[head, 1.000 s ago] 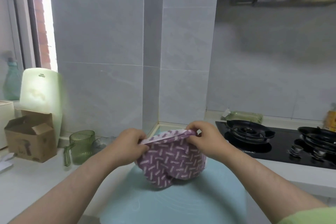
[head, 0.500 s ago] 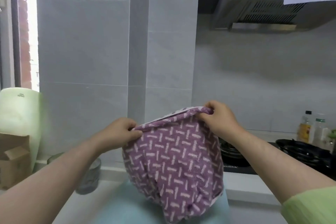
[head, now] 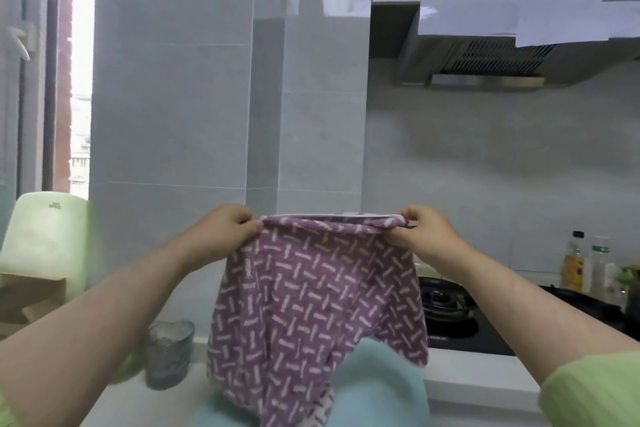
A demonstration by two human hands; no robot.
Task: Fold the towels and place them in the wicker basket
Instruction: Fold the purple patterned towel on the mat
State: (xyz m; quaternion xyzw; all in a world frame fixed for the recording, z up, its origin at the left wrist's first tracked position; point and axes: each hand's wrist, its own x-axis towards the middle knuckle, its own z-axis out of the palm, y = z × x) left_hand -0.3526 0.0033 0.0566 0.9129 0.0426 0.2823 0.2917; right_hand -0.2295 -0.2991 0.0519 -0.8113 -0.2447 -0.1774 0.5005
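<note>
A soft purple towel with a white dash pattern [head: 311, 305] is being held up in the air above a pale blue rounded object [head: 381, 388], its top edge being pinched at either corner by the curled fingers of the left hand [head: 225, 232] and the right hand [head: 422, 236]. The cloth is hanging limp and creased, so it is being judged light and floppy, best gripped at its corners. No wicker basket is being shown.
</note>
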